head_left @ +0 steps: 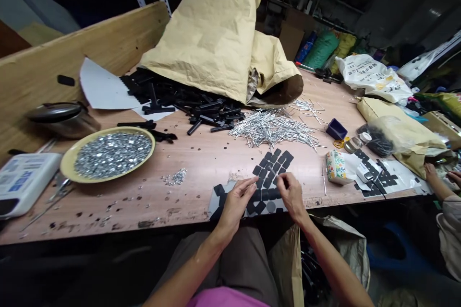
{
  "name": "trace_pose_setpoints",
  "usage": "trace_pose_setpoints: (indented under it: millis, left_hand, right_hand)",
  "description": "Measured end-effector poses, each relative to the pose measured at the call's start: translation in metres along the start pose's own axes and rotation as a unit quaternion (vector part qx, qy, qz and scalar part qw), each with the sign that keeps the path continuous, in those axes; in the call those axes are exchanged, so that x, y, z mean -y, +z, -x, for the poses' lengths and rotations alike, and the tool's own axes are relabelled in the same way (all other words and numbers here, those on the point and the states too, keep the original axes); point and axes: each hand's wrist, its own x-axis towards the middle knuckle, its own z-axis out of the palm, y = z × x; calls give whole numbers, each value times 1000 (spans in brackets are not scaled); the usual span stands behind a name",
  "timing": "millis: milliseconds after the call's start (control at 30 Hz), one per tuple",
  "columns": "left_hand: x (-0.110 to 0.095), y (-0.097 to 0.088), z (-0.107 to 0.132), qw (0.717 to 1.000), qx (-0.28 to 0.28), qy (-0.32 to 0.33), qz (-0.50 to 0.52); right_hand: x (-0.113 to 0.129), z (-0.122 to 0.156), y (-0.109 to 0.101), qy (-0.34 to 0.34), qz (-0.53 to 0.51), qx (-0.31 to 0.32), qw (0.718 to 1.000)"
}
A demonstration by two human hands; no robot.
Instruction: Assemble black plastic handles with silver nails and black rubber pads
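Note:
My left hand [236, 201] and my right hand [291, 194] meet at the table's near edge over a sheet of black pads [268, 180]. The fingertips of both hands are pinched together; between them shows a thin metal pin [271, 171], and my right hand looks to grip it. What my left fingertips pinch is too small to name. Beyond the sheet lies a heap of metal pins [273, 127]. A pile of black plastic parts [187, 100] spills from under a big brown paper sack [212, 38].
A yellow dish of small silver pieces [108, 153] sits at left, with a white device [21, 180] and a metal bowl [61, 117] nearby. Another person's hand [434, 175] works at right beside another sheet of black pads [378, 177], a patterned tin [335, 165] and bags.

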Motion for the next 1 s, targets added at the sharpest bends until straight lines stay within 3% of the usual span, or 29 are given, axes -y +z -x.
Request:
trace_pose_setpoints:
  millis: [67,167,300,433,533,800,1000]
  left_hand:
    - [10,-11,0,998,-13,-1,-62]
    - [28,-38,3,979,-86,75,-169]
    - [49,-71,0,894,-200,253,-311]
    - [58,-80,-5,821,-225,351,-389]
    - [62,-78,-7,798,-228,366,-420]
    - [66,-78,-9,783,-237,366,-443]
    - [69,-78,-12,755,-240,389,-470]
  right_hand:
    - [-29,-21,-12,-64,154,-61,984]
    - [-65,-52,-26,-91,239,-72,964]
    - [-88,-76,-30,-118,274,-50,953]
    - [-89,-67,-18,-188,269,39,944]
    - [-87,-61,-11,-252,270,103,924]
    - [-92,-77,-14,-271,295,111,909]
    - [-94,-74,-19,-281,316,112,899]
